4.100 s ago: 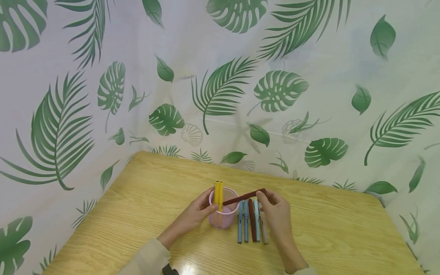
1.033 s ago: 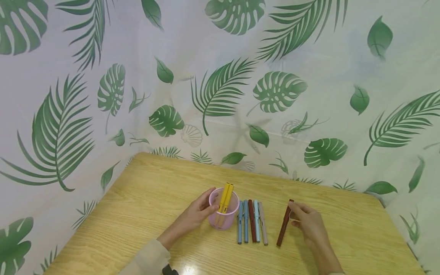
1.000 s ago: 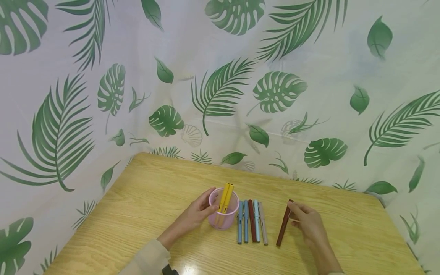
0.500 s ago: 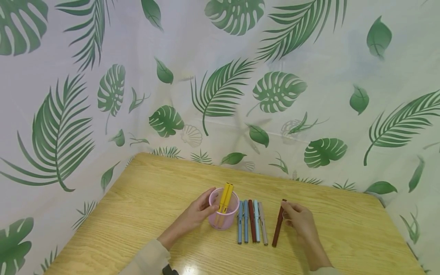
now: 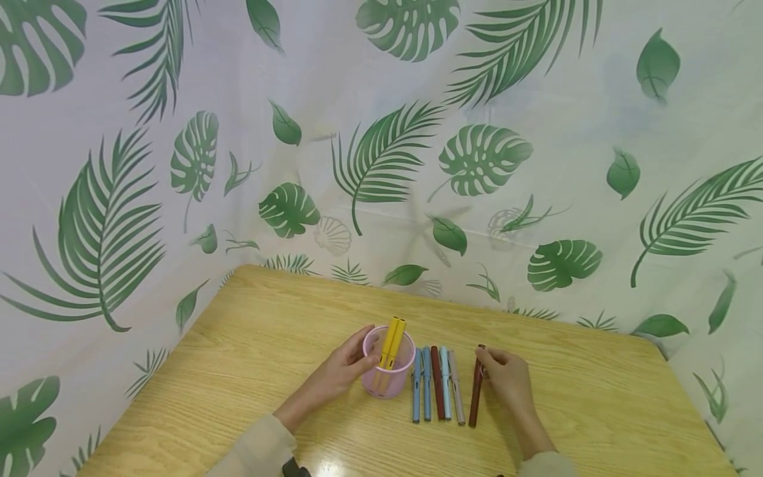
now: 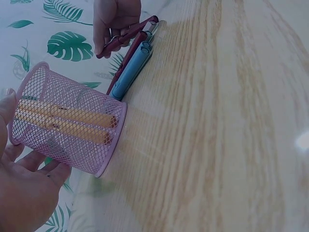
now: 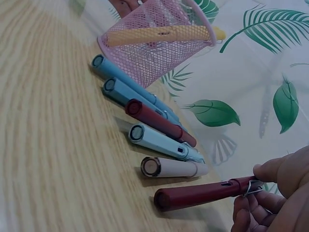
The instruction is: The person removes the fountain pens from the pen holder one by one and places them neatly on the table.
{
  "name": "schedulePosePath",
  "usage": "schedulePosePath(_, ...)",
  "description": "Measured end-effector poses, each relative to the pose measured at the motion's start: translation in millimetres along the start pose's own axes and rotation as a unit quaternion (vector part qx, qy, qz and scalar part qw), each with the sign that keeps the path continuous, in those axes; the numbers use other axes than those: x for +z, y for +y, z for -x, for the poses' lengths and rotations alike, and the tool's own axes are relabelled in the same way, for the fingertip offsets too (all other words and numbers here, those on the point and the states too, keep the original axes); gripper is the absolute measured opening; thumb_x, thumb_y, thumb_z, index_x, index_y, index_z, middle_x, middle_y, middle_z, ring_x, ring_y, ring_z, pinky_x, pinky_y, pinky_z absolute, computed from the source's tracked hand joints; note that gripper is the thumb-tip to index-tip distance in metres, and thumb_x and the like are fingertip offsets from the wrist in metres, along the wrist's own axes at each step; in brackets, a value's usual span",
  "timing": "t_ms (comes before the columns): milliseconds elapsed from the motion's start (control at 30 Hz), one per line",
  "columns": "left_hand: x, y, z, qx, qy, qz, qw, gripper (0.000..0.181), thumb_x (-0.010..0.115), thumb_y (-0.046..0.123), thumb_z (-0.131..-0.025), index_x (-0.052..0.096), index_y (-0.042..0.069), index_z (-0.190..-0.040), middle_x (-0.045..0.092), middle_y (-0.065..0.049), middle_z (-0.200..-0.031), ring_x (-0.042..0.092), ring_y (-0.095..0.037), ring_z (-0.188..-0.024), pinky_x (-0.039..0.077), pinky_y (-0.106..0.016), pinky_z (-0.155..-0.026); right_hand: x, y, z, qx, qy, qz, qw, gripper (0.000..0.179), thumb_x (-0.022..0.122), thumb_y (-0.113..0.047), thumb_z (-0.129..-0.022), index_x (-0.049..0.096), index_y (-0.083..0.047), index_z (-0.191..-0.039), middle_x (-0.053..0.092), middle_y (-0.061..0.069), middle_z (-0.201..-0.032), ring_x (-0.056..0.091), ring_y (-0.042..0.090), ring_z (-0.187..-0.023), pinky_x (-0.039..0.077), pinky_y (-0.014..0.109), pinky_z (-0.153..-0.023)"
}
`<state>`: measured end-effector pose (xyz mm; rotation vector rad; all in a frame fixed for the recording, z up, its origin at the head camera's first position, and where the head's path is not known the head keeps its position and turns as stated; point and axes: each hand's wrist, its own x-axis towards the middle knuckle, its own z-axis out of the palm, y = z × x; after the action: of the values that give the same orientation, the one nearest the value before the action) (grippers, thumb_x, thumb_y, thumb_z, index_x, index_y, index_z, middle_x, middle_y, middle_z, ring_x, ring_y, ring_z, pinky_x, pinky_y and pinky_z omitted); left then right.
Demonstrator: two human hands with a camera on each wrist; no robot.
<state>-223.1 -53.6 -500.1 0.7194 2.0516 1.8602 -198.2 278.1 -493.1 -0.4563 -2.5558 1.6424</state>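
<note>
My left hand (image 5: 341,368) holds the pink mesh pen cup (image 5: 401,384), thumb at the rim and fingers round its far side. Two yellow pens (image 5: 392,343) lean upright inside. With thumb and fingers, my right hand (image 5: 511,381) pinches a dark red pen (image 5: 475,404) by its clip end; its other end points toward me, low over the table. Left of it lies a row: two blue pens (image 5: 426,394), another dark red pen (image 5: 438,391), a light blue pen (image 5: 446,391) and a pale greyish pen (image 7: 174,167).
The wooden table (image 5: 286,311) extends around the cup and pens. A white cloth with green leaf prints (image 5: 381,159) hangs behind and along the left side. Light glares on the table (image 5: 328,467) near the front.
The right hand carried the dark red pen from over the cup to the right of the row, then shifted it left, closer to the greyish pen. The yellow pens tilted; the left hand stayed.
</note>
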Motion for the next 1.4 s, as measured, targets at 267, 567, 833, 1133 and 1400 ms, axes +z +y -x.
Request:
schedulePosePath(267, -0.1, -0.8, -0.5, -0.002, -0.001, 0.002, 1.0, 0.066, 0.053, 0.014, -0.11, 0.018, -0.003, -0.163, 0.027, -0.027, -0.164, 0.029, -0.042, -0.151, 0.028, -0.051, -0.122, 9, 3, -5.1, -0.024, 0.029, 0.072, 0.9967, 0.045, 0.065, -0.028, -0.104, 0.067, 0.012, -0.124, 0.073, 0.022, -0.106, 0.068, 0.025, -0.088, 0.057, 0.028, -0.07)
schedulePosePath(567, -0.2, 1.1, 0.1, 0.01, -0.011, 0.006, 0.9999, 0.067, 0.052, 0.015, -0.11, 0.015, -0.006, -0.162, 0.025, -0.03, -0.164, 0.028, -0.043, -0.15, 0.027, -0.051, -0.122, 17, 2, -5.7, -0.05, 0.032, 0.105, 0.9927, 0.043, 0.065, -0.025, -0.103, 0.067, 0.014, -0.119, 0.073, 0.027, -0.106, 0.07, 0.04, -0.097, 0.061, 0.046, -0.079)
schedulePosePath(833, -0.9, -0.1, -1.1, 0.019, -0.015, 0.007, 0.9997, 0.066, 0.051, 0.012, -0.11, 0.015, -0.008, -0.161, 0.026, -0.033, -0.162, 0.029, -0.045, -0.149, 0.029, -0.052, -0.121, 21, 5, -8.5, -0.05, 0.031, 0.119, 0.9911, 0.043, 0.064, -0.026, -0.103, 0.067, 0.014, -0.118, 0.073, 0.027, -0.104, 0.071, 0.041, -0.095, 0.062, 0.047, -0.076)
schedulePosePath(1133, -0.2, -0.8, -0.6, 0.01, -0.008, 0.007, 0.9999, 0.068, 0.053, 0.014, -0.11, 0.016, -0.006, -0.162, 0.027, -0.029, -0.163, 0.03, -0.043, -0.15, 0.03, -0.051, -0.121, 23, 6, -9.2, -0.058, 0.043, 0.131, 0.9888, 0.041, 0.065, -0.025, -0.102, 0.069, 0.014, -0.114, 0.074, 0.027, -0.102, 0.071, 0.042, -0.094, 0.062, 0.048, -0.074)
schedulePosePath(1400, -0.3, 0.1, 0.0, 0.009, -0.007, 0.004, 0.9999, 0.067, 0.053, 0.013, -0.11, 0.016, -0.005, -0.162, 0.027, -0.029, -0.164, 0.03, -0.043, -0.15, 0.03, -0.051, -0.121, 24, 4, -6.8, -0.053, 0.054, 0.127, 0.9889, 0.038, 0.064, -0.023, -0.101, 0.07, 0.012, -0.112, 0.073, 0.027, -0.103, 0.07, 0.041, -0.093, 0.06, 0.05, -0.076)
